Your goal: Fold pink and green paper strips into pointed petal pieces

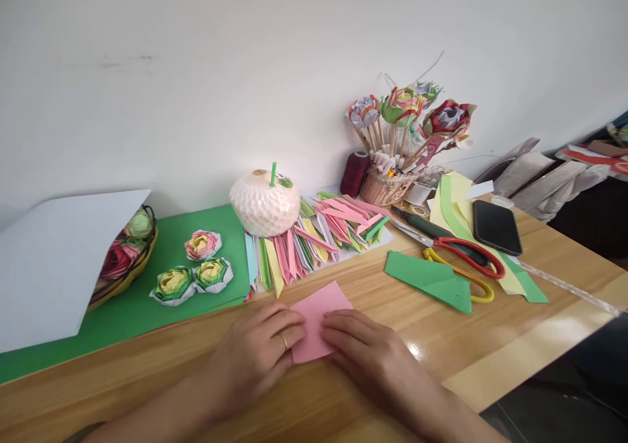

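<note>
two bare hands work a pink paper sheet (314, 318) on a wood-grain surface (161, 371), the left hand (267, 341) at its left side and the right hand (366, 345) at its right, each in a narrow grip with fingers curled over the paper. the folding looks barely begun: the sheet appears broad and flat, and whether a crease exists cannot be told. by contrast, folded paper strips (316, 237) lie heaped just behind, and three paper flowers (212, 274) sit finished on green card (196, 217) to the left. bare wood surrounds the hands, with open room leftward and toward the wearer; the strips limit reach ahead, while a green paper piece (426, 279) and red-handled scissors (495, 269) crowd the right, where the surface's near edge slants away.
</note>
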Demonstrator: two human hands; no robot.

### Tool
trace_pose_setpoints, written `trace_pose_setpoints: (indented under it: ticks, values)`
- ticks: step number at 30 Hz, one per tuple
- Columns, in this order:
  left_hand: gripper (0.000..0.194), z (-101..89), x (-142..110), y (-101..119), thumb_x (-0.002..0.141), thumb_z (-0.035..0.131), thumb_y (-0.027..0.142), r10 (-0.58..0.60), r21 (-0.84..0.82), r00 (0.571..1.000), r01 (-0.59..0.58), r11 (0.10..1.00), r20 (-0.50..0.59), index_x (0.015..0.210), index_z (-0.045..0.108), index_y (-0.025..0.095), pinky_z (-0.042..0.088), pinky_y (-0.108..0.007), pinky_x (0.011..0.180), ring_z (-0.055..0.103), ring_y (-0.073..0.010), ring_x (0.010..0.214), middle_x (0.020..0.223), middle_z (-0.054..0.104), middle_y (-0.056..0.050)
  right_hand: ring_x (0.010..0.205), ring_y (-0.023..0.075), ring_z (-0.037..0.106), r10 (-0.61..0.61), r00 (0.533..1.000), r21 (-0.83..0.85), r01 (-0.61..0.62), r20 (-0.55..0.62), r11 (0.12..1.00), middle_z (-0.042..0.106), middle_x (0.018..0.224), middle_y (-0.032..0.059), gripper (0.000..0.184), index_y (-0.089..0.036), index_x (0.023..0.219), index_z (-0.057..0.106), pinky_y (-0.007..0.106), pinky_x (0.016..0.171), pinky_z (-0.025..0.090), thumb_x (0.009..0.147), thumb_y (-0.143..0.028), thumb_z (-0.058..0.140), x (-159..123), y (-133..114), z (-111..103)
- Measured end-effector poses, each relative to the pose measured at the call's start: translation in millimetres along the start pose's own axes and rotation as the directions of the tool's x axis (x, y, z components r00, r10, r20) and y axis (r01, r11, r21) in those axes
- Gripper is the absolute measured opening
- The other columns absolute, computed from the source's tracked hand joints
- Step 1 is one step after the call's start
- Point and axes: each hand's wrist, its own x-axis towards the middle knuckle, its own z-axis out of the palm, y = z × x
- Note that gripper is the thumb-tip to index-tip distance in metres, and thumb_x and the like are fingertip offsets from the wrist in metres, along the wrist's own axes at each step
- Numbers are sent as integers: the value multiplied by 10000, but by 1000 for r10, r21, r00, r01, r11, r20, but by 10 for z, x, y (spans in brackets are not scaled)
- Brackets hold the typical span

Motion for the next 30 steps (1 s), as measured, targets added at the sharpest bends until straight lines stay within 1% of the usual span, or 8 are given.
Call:
trace_pose_setpoints:
  ticks: [3,10,17,19,22,25,27,30]
  values:
    - [244,8,-6,-33,943,402,146,8,-29,1000,-9,1000,-20,955,644,176,521,-301,762,625,-182,853,959,688,-55,1028,225,615,16,999,-67,-18,-30,998,667,1073,117,207,-134,1024,626,364,871,537,893,-87,472,-24,58,-44]
    - [202,-24,4,-26,929,456,152,-83,-104,993,74,992,-83,965,653,175,530,-294,793,633,-163,856,934,696,-52,910,196,655,17,988,-195,-47,-155,980,700,959,86,225,-164,990,628,317,743,572,883,-59,460,-66,107,-207]
    - [227,4,-15,-11,954,442,288,-37,34,999,35,999,30,1073,602,179,531,-386,814,624,-230,944,1031,678,-83,842,176,688,53,900,-288,-194,-434,938,714,934,60,250,-208,1064,613,293,753,571,860,-81,547,-123,143,-319]
    - [295,11,-41,-13,967,413,313,-57,40,998,57,998,13,1201,518,168,521,-392,857,605,-234,1023,1125,646,-107,904,178,682,16,932,-268,-120,-362,956,710,994,77,280,-191,1108,607,278,769,572,871,-77,512,-148,96,-315]
    - [409,-21,-53,3,942,455,404,-130,3,981,132,991,-142,1245,435,130,508,-387,895,562,-235,1099,1177,586,-158,1012,194,652,-101,979,-236,57,-177,970,700,1059,102,303,-127,1119,608,279,803,568,891,-51,423,-155,-20,-252]
    - [321,-70,-16,45,916,522,378,56,46,971,-46,998,-232,1120,514,132,483,-389,930,560,-231,1074,1068,616,-130,1052,212,634,-150,987,-247,132,-56,960,695,1086,90,319,-104,1100,624,307,828,565,917,-59,367,-103,-115,-155]
    - [149,-83,15,72,937,490,230,212,97,959,-197,976,-190,1012,578,136,493,-342,890,601,-192,950,911,665,-67,1032,210,645,-135,991,-264,126,-15,956,696,1088,79,289,-113,1082,638,316,836,565,946,-129,383,-59,-123,-105]
    - [256,-63,29,89,951,374,80,298,106,947,-287,952,-115,899,623,114,506,-269,720,616,-149,760,749,675,-24,1040,214,641,-79,996,-327,88,41,941,679,1123,105,349,-95,1110,626,336,864,555,975,-308,385,-52,-4,-91]
